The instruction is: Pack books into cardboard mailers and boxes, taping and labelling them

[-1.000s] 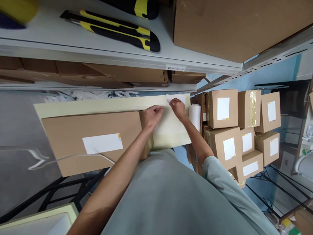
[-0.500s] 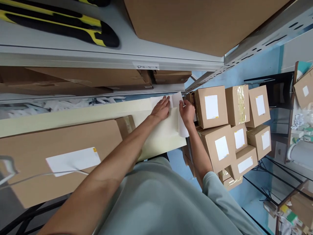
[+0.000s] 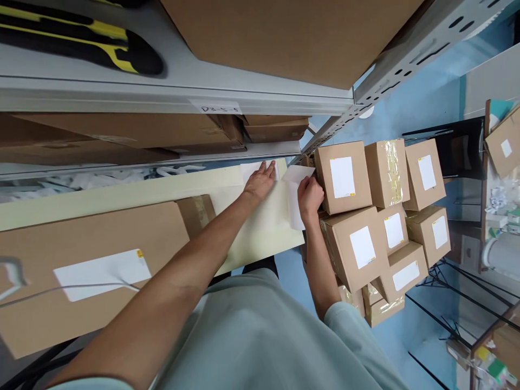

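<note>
My left hand (image 3: 260, 180) lies flat with fingers stretched on a white sheet (image 3: 248, 169) at the far side of the pale yellow table (image 3: 284, 238). To its right, my right hand (image 3: 310, 196) is closed on the edge of a white paper strip (image 3: 296, 205), whose upper part is lifted and bent over. A long cardboard box (image 3: 101, 227) with a white label (image 3: 103, 273) rests on the table left of my arms.
A grey metal shelf (image 3: 284, 100) crosses above the table, bearing a large carton (image 3: 292, 38) and a black and yellow cutter (image 3: 81, 40). Stacked labelled boxes (image 3: 355, 233) stand at the right. A black chair (image 3: 459, 149) is beyond them.
The view has shifted, so the shelf and boxes sit further left. My right hand has pulled the paper strip's upper part, which now folds over toward the right.
</note>
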